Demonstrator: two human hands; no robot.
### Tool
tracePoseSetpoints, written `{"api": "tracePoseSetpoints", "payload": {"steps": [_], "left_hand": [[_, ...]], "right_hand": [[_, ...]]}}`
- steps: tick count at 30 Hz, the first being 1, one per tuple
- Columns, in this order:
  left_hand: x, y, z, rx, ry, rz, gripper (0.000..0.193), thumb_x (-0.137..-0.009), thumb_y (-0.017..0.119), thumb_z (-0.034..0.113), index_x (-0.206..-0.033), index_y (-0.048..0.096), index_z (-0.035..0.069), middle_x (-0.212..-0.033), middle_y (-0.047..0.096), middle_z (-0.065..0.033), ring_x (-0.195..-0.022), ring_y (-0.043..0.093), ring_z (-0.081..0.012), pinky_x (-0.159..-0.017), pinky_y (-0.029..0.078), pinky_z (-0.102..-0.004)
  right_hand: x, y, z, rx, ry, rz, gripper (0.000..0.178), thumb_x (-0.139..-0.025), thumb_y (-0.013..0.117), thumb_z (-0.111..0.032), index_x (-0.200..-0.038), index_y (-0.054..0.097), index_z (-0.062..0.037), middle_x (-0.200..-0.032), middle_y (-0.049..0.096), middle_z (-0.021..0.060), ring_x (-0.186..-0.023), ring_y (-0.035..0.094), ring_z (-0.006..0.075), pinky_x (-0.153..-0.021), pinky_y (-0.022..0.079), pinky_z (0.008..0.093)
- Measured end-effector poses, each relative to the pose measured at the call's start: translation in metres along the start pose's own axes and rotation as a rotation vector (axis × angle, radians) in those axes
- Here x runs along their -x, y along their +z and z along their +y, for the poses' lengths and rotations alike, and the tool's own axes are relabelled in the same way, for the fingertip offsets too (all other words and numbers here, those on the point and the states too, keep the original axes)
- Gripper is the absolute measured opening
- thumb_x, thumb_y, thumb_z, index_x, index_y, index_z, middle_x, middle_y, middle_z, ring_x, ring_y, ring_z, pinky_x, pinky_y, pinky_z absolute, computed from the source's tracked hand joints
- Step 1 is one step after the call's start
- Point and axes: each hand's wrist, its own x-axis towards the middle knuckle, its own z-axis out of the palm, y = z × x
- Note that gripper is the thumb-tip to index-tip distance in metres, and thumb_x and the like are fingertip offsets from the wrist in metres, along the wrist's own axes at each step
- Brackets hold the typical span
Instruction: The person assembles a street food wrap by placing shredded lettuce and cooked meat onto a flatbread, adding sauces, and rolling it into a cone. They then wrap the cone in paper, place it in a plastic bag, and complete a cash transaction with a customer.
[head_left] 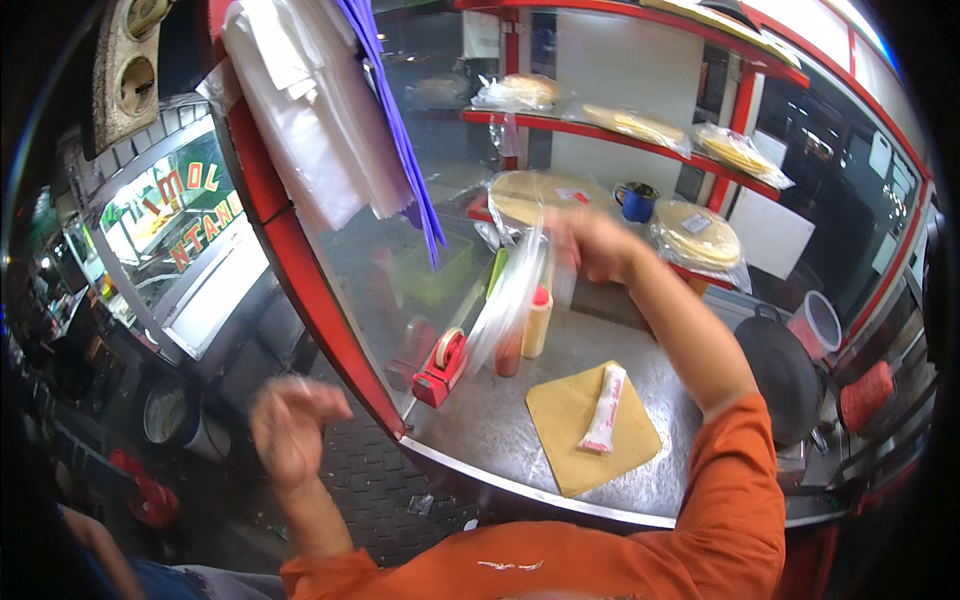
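Note:
My right hand [597, 245] is raised over the far part of the metal counter, its fingers closed on a clear plastic bag [510, 295]. The bag hangs down to the left, smeared by motion. My left hand [293, 425] is held in the air left of the counter, its fingers apart and slightly bent, with nothing in it. On the counter below lies a brown paper sheet [560, 430], and a slim white wrapped roll with red print [605, 408] rests on it. A sauce bottle with a red cap [537, 322] and a reddish-brown bottle [508, 355] stand beneath the bag.
A red tape dispenser [441, 368] sits at the counter's left edge. White plastic bags [310, 120] hang at upper left. Packs of flatbread [697, 235] and a blue mug [636, 202] stand on the shelves. A dark round pan [778, 375] is at right.

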Motion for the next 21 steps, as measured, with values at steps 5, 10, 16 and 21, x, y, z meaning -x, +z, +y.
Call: {"api": "tracePoseSetpoints", "payload": {"steps": [5, 10, 16, 21], "left_hand": [[-0.103, 0.043, -0.011, -0.922, 0.266, 0.340, 0.047, -0.105, 0.052, 0.023, -0.143, 0.044, -0.003, -0.129, 0.059, -0.0145, -0.104, 0.062, -0.0141, -0.079, 0.050, -0.0244], [-0.130, 0.064, 0.001, -0.904, 0.099, 0.309, 0.060, -0.104, 0.052, 0.034, -0.149, 0.036, -0.003, -0.136, 0.056, -0.0161, -0.076, 0.062, -0.0082, -0.059, 0.043, -0.0179], [-0.175, 0.011, 0.010, -0.760, 0.069, 0.461, 0.050, -0.102, 0.057, 0.026, -0.144, 0.045, 0.001, -0.126, 0.057, -0.0092, -0.080, 0.055, -0.0086, -0.066, 0.041, -0.0177], [-0.211, -0.020, 0.027, -0.969, 0.013, 0.407, 0.046, -0.102, 0.057, 0.021, -0.140, 0.049, -0.003, -0.138, 0.052, -0.0150, -0.118, 0.055, -0.0230, -0.093, 0.048, -0.0328]], "right_hand": [[-0.046, -0.047, -0.031, -0.162, -0.224, 0.899, 0.036, -0.105, 0.048, -0.037, -0.116, 0.050, -0.0026, -0.104, 0.062, 0.0127, -0.102, 0.060, 0.0244, -0.093, 0.048, 0.0399], [0.054, 0.046, 0.081, 0.362, -0.507, 0.292, 0.020, -0.098, 0.058, -0.016, -0.115, 0.065, -0.0068, -0.108, 0.064, 0.0045, -0.101, 0.059, 0.0169, -0.088, 0.049, 0.0328], [0.251, 0.159, 0.235, 0.457, 0.007, -0.493, 0.039, -0.099, 0.058, -0.028, -0.129, 0.061, -0.0033, -0.112, 0.070, 0.0166, -0.104, 0.066, 0.0310, -0.091, 0.050, 0.0394], [0.394, 0.155, 0.298, 0.302, 0.262, 0.145, 0.038, -0.099, 0.056, -0.032, -0.120, 0.066, -0.0018, -0.119, 0.068, 0.0191, -0.109, 0.065, 0.0342, -0.093, 0.050, 0.0423]]}}
